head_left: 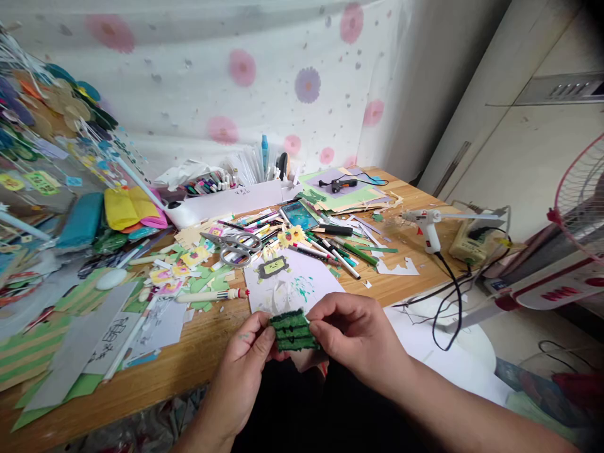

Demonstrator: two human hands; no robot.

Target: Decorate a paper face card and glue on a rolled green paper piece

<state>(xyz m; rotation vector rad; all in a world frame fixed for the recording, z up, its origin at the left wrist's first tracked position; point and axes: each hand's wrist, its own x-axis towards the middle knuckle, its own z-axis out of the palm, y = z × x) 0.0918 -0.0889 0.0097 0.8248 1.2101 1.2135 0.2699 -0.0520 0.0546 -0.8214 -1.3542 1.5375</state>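
Note:
A small green piece with dark stripes and a little drawn black face (293,333), like a coloured paper cutout, is held up near the table's front edge. My left hand (249,352) pinches its left side between thumb and fingers. At its upper right edge, the thumb and forefinger of my right hand (353,327) are closed on it. Just behind lies a white sheet (325,277) with green ink smears. On that sheet rests a grey-framed paper cutout (274,268) with a face on a pale green middle.
Scissors (232,246) and several marker pens (325,251) cover the table's middle. A white glue gun (427,229) stands at right, its cable hanging over the edge. A black-and-orange tool (344,184) lies at the back. Paper strips (85,352) are at left, a fan (557,277) at far right.

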